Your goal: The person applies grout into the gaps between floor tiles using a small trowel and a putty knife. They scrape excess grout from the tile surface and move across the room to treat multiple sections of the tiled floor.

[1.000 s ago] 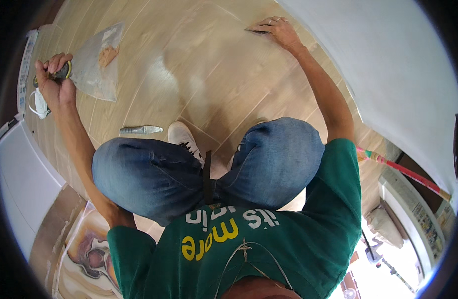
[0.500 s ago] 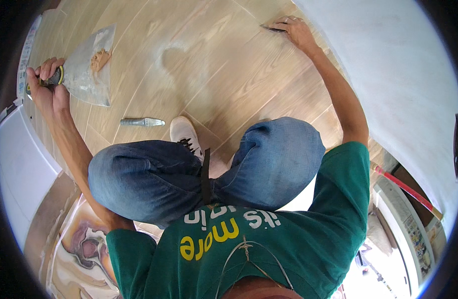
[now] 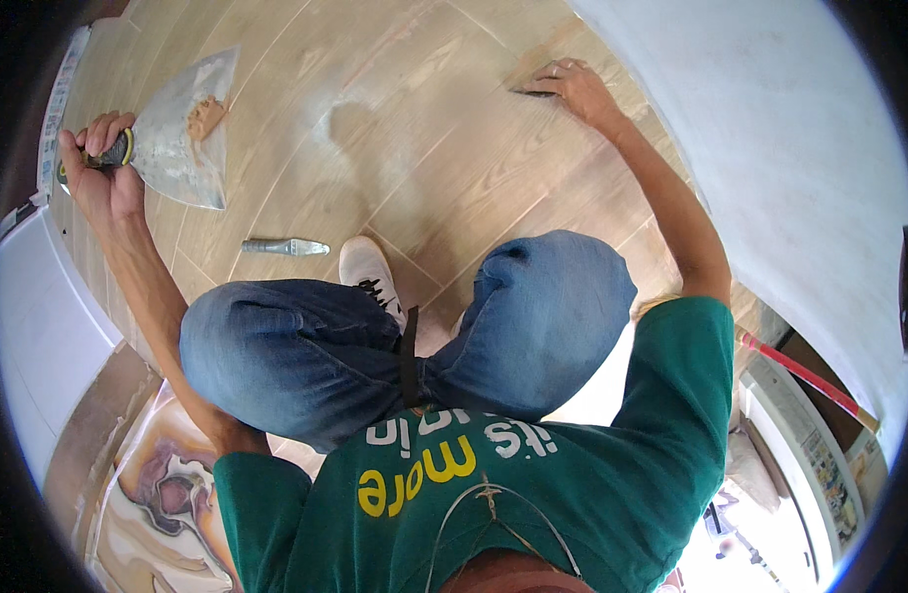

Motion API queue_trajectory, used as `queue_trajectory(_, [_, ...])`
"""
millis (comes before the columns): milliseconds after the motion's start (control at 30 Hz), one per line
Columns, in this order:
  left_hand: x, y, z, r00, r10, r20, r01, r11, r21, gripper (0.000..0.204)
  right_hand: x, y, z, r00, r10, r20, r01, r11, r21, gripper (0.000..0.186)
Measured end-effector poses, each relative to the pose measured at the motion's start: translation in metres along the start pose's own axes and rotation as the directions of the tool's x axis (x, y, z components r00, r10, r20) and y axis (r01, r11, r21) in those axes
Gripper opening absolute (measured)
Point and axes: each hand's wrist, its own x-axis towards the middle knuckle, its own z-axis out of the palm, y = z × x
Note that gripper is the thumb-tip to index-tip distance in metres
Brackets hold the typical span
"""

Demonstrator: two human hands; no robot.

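My left hand [image 3: 108, 188] is wrapped round the black-and-yellow handle of a wide putty knife [image 3: 167, 153]. Its broad metal blade lies over the floor at the left and carries a lump of tan paste [image 3: 206, 117]. Far off to the right, my right hand [image 3: 584, 94] is closed on a thin, dark, flat-edged tool [image 3: 536, 93] held low against the wood-look floor tiles [image 3: 444, 178]. The fingers hide most of that tool, so I cannot tell its exact kind. A small grey-handled tool with a narrow pointed blade [image 3: 288, 247] lies on the floor near my shoe.
My white shoe [image 3: 367, 272] and bent knees in jeans [image 3: 553, 316] are close in. A pale wall-like surface [image 3: 760, 128] borders the floor on the right, with a red bar [image 3: 810, 374] near its base. A white panel [image 3: 54, 316] stands at left.
My right hand with its dark tool has drawn slightly nearer and to the left along the floor. My left hand and the putty knife have shifted a little right in view.
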Motion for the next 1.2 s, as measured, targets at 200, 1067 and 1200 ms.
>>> queue_trajectory(200, [-0.004,-0.001,0.007,0.999,0.034,-0.037,-0.034,0.999,-0.006,0.025,0.031,-0.014,-0.048,0.989,0.132,-0.065,-0.116,0.970,0.212,0.046])
queue_trajectory(1067, [-0.011,-0.005,0.011,1.000,0.028,0.011,-0.027,0.997,-0.066,0.028,0.012,-0.049,-0.027,0.998,0.021,-0.058,-0.015,0.995,0.100,0.047])
queue_trajectory(1200, [-0.015,-0.005,0.012,0.999,0.047,0.010,-0.046,0.997,-0.054,0.029,-0.003,-0.065,-0.033,0.995,-0.101,0.018,0.098,0.989,0.107,0.047])
